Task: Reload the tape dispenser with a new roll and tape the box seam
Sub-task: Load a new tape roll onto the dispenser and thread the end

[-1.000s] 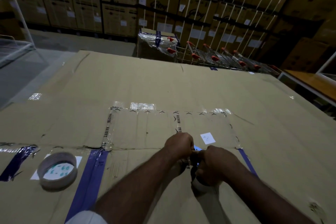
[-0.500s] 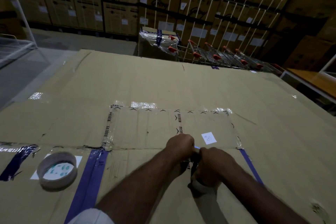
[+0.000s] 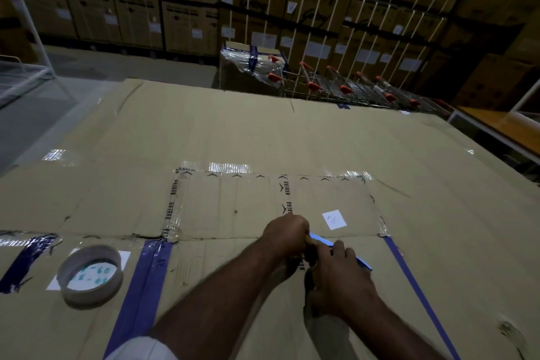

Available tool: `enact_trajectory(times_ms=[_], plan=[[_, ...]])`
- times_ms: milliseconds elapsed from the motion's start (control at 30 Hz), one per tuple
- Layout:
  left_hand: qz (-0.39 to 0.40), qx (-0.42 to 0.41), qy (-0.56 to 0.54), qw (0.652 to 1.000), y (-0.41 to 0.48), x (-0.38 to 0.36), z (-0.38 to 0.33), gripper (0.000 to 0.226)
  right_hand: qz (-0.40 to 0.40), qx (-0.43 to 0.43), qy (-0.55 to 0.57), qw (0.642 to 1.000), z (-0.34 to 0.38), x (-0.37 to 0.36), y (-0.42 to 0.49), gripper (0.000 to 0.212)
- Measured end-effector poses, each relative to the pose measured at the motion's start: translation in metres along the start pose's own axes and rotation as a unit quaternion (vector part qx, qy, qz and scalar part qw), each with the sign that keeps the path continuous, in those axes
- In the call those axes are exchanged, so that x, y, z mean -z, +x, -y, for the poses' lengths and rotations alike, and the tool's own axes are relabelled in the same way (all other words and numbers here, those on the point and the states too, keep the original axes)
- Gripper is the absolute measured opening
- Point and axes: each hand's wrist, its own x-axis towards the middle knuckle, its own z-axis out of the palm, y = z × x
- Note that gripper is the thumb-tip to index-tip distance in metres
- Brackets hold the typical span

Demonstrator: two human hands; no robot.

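Note:
A big flat cardboard box [image 3: 292,137] fills the view. Its seam [image 3: 228,239] runs left to right just beyond my hands. My left hand [image 3: 287,235] is a fist, pinching one end of a strip of blue tape [image 3: 321,241] at the seam. That strip runs down and to the right under my right hand [image 3: 342,275]. My right hand is closed over a dark tape dispenser [image 3: 309,257], which is mostly hidden. A spare pale tape roll [image 3: 90,278] lies flat on the box to the left, apart from both hands.
Older blue tape strips [image 3: 140,295] and clear tape [image 3: 172,207] cross the box top, and a small white label [image 3: 334,219] sits beyond my hands. Shopping trolleys [image 3: 344,88] and stacked cartons [image 3: 175,9] stand past the far edge. Bare floor [image 3: 35,126] is at left.
The blue tape strip between my hands has grown longer and now shows past my right hand. My right hand has shifted slightly right and toward me; my left hand stays at the seam.

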Motion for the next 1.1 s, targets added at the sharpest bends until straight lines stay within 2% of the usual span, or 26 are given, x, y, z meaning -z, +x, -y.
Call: enact_trajectory(times_ms=[100, 367, 667, 967, 1100], plan=[[-0.001, -0.001, 0.004, 1.000, -0.001, 0.000, 0.000, 0.018, 0.000, 0.003, 0.013, 1.000, -0.001, -0.005, -0.002, 0.085], [0.001, 0.004, 0.007, 1.000, -0.004, -0.001, 0.000, 0.017, -0.016, 0.010, 0.014, 1.000, 0.000, -0.010, -0.004, 0.086], [-0.013, 0.008, 0.013, 1.000, -0.006, -0.005, 0.001, 0.015, -0.030, 0.024, 0.015, 0.999, 0.000, -0.009, -0.007, 0.075], [-0.024, 0.009, 0.004, 1.000, -0.009, -0.005, 0.002, 0.015, -0.043, 0.019, -0.011, 0.999, 0.001, -0.014, -0.007, 0.078], [-0.034, 0.007, -0.001, 0.999, -0.008, -0.006, 0.003, 0.013, -0.050, 0.029, -0.004, 0.998, -0.003, -0.018, -0.006, 0.073]])
